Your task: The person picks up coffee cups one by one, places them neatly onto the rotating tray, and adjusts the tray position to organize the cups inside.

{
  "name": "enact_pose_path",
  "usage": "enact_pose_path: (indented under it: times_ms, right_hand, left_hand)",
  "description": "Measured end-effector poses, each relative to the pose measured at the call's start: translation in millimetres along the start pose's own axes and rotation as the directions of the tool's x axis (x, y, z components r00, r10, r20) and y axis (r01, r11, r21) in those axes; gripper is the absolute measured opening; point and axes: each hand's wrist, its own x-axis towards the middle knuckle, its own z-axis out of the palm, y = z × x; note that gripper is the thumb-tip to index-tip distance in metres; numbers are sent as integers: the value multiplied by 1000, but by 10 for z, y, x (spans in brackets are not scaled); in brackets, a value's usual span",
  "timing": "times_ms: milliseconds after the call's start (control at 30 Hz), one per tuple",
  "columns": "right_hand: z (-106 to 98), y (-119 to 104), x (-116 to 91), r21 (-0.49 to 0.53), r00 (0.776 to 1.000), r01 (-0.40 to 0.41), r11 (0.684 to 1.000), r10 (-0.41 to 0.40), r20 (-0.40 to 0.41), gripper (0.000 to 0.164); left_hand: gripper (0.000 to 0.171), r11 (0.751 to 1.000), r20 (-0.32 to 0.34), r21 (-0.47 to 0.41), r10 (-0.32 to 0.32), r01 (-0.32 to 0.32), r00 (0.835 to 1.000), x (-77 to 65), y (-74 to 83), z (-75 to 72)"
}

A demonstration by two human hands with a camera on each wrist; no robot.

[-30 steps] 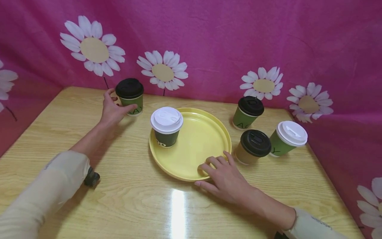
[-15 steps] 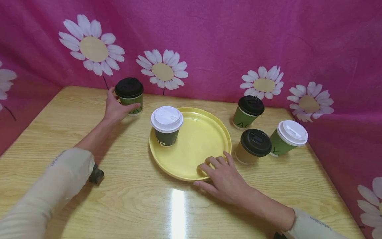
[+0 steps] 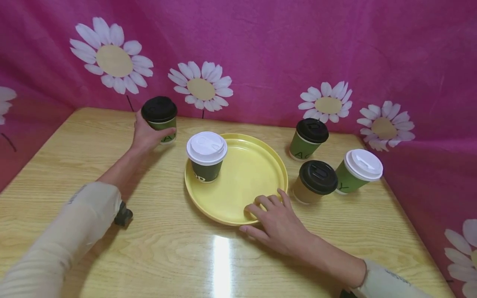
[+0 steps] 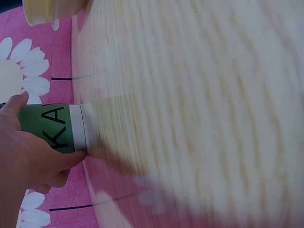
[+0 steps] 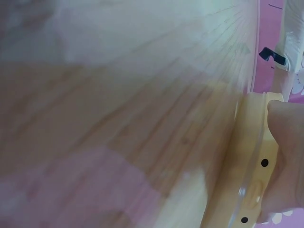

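Left hand (image 3: 145,134) gripping green cup (image 3: 166,124), thumb across front, other fingers mostly hidden behind. Lettering (image 4: 55,126) part-covered, "KA" legible. Black lid (image 3: 159,108), white base edge; cup upright, worktop's (image 3: 160,256) far left. Right hand (image 3: 277,223) loosely bent over yellow tray's (image 3: 246,174) near rim; whether pinching, cannot tell.

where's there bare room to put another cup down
A broad bare patch of table lies on the near side of the yellow tray, between the left sleeve and the right hand. The tray's middle is bare too, right of the dark cup. It is crowded to the tray's right, where a brown cup and two green cups bunch up.
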Motion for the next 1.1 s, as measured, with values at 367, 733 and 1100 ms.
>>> enact_pose_path:
  times_ms: [367,733,1100]
  right_hand:
    - [-9,-22,27,12,1000,-8,1000,8,14,46]
    - [-2,-31,27,9,1000,-9,1000,8,7,43]
    - [-18,-24,13,20,999,-21,1000,20,25,42]
  left_hand:
    - [96,996,-13,-74,40,-41,999,33,-22,-11]
    - [96,996,21,-91,22,-20,1000,-80,11,-68]
    - [96,993,99,-97,77,-68,992,-314,81,-139]
